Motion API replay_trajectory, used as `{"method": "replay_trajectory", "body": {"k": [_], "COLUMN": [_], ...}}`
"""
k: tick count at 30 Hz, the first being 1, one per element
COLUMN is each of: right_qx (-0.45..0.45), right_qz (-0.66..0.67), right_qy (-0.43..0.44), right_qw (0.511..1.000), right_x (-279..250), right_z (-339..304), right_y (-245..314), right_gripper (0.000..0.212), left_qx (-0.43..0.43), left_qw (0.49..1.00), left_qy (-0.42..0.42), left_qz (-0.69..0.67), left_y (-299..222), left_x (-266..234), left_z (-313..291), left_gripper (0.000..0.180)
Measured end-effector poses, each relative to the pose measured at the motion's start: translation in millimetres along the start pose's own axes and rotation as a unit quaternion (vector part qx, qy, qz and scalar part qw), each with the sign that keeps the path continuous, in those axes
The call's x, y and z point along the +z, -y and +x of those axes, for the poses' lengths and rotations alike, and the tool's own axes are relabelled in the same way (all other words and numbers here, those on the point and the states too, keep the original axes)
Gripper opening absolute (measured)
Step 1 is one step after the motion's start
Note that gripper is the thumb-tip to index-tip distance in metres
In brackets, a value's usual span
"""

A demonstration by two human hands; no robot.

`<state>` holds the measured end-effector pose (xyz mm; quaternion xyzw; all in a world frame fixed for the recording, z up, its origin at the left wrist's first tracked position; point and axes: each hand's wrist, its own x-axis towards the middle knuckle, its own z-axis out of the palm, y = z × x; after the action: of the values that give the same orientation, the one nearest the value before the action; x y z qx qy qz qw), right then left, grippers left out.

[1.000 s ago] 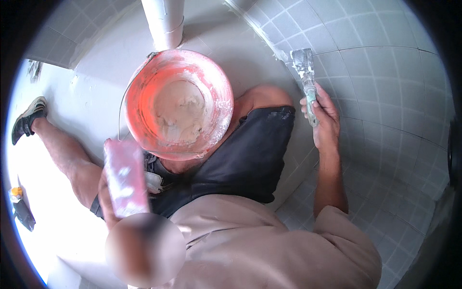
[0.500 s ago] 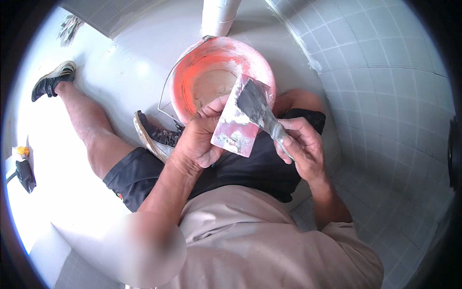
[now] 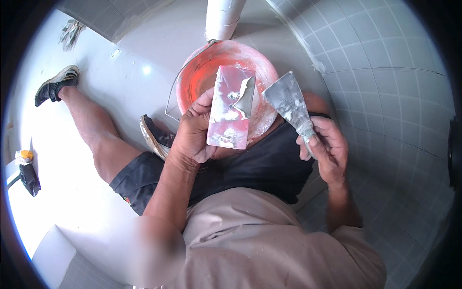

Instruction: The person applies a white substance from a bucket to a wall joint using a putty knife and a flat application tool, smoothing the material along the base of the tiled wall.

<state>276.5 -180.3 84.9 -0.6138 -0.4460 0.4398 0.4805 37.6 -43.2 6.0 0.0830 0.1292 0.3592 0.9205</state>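
Note:
My left hand [image 3: 195, 127] is closed on the left edge of a pink rectangular block [image 3: 227, 131], its face smeared with white paste. A ridge of grey-white paste [image 3: 244, 98] sits along the block's upper right side. In my right hand [image 3: 329, 147] is a putty knife [image 3: 288, 103], gripped by its handle, the wide grey blade pointing up and left. The blade is coated with dried and wet paste and stands apart from the block. Behind the block is an orange-red bucket [image 3: 266, 67], its rim and inner wall caked with pale residue; the block hides part of its inside.
A white pipe [image 3: 223, 19] rises just behind the bucket. Grey tiled wall [image 3: 390, 96] stands close on the right. My outstretched leg [image 3: 94, 115] lies to the left. A black item with a yellow top [image 3: 28, 168] is at the far left, and a frayed bundle [image 3: 71, 34] lies at the upper left.
The putty knife has come off the block and moved right with my right hand. A ridge of paste now shows on the block, which is turned more upright and facing me.

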Motion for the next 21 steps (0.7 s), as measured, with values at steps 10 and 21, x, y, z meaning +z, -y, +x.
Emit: {"method": "replay_trajectory", "body": {"k": [10, 21], "right_qx": [-0.146, -0.234], "right_qz": [-0.195, -0.272], "right_qy": [0.076, 0.012], "right_qw": [0.967, 0.933], "right_x": [-19.5, -12.5], "right_z": [22.7, 32.6], "right_y": [17.9, 5.9], "right_gripper": [0.022, 0.024], "left_qx": [0.033, 0.001], "left_qw": [0.999, 0.995], "left_qy": [0.009, 0.045], "left_qz": [0.033, 0.084], "left_y": [-3.5, -4.6], "left_x": [6.5, 6.1], "left_z": [5.0, 5.0], "left_gripper": [0.051, 0.049]}}
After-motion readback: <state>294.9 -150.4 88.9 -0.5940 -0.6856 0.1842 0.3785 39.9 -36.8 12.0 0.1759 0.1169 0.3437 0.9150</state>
